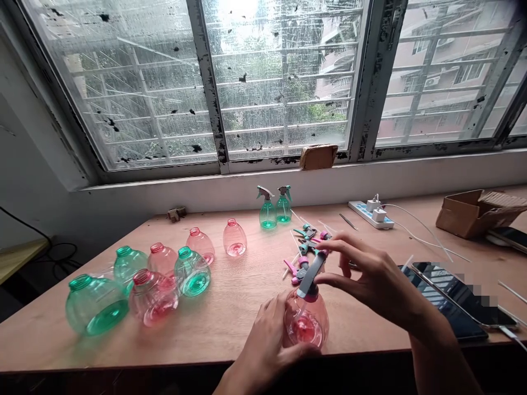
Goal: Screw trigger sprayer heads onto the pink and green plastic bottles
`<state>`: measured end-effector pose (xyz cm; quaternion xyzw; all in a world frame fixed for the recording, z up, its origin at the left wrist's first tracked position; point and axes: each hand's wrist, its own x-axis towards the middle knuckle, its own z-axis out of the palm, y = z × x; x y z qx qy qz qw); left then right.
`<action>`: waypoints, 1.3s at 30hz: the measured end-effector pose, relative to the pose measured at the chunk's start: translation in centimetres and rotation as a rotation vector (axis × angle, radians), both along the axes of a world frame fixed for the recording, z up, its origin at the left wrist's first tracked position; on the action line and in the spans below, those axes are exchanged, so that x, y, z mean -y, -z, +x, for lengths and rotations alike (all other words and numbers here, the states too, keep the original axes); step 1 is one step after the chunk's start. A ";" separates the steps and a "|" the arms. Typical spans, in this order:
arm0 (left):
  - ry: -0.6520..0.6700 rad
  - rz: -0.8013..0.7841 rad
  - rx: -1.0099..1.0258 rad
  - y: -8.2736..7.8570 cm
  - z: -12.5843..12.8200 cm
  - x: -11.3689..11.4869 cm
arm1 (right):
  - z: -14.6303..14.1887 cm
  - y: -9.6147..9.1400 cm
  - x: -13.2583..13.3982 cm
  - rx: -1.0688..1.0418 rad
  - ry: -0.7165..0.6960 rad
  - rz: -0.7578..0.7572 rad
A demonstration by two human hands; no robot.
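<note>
My left hand [269, 334] is wrapped around a clear pink spray bottle [320, 321] at the table's front edge. A grey trigger spray head [312, 276] sits on the bottle's neck, and a thin tube shows inside. My right hand [368, 274] has its thumb and index finger on this spray head, the thumb low by the collar and the index at the upper end. The other right fingers are partly curled. Just behind lie several loose spray heads [303, 267] with pink or green triggers, among thin white tubes.
Open green bottles [96, 304] and pink bottles [154, 302] stand on the left. Two green bottles with spray heads [268, 213] are at the back. On the right are a power strip [362, 212] with cables, a cardboard box [457, 216] and phones [457, 291].
</note>
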<state>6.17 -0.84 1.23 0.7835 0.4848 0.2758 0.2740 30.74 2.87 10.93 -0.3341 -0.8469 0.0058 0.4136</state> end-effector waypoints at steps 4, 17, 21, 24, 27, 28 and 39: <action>0.004 0.013 0.002 0.2 0.0 -0.1 | -0.6 0.0 0.8 0.015 0.124 0.117; -0.111 0.046 -0.011 0.5 0.7 0.0 | -3.7 0.3 2.9 0.002 0.124 0.239; -0.079 0.084 0.006 0.7 0.4 0.0 | -3.0 0.0 2.6 0.015 -0.070 0.089; -0.009 0.076 0.035 0.1 0.1 0.1 | -1.0 -0.3 1.5 -0.020 -0.300 -0.100; 0.046 0.017 0.053 -0.8 -0.1 0.4 | 0.5 0.0 0.0 -0.064 -0.495 -0.258; 0.058 -0.003 0.051 -1.0 -0.1 0.5 | 0.7 0.1 -0.5 -0.076 -0.551 -0.293; 0.095 -0.022 0.078 -1.2 0.0 0.4 | -0.9 0.2 -2.3 -0.092 -0.754 -0.485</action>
